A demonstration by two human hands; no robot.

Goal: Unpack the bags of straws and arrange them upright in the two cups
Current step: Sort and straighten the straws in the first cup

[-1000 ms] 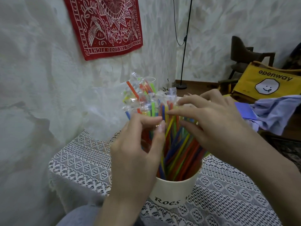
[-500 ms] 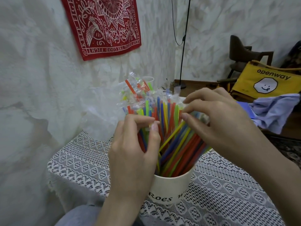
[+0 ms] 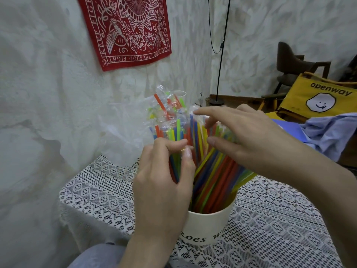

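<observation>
Pinching a few straws between thumb and forefinger, the left hand forms the nearer grip. Their long axis runs down-right into the cream cup on the surface. Just right, the right hand hovers slack-fingered over the leaning tops.

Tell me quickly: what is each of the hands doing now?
Left hand: pinches straws in the cup.
Right hand: fingers spread over the straw tops, gripping nothing visible.
</observation>
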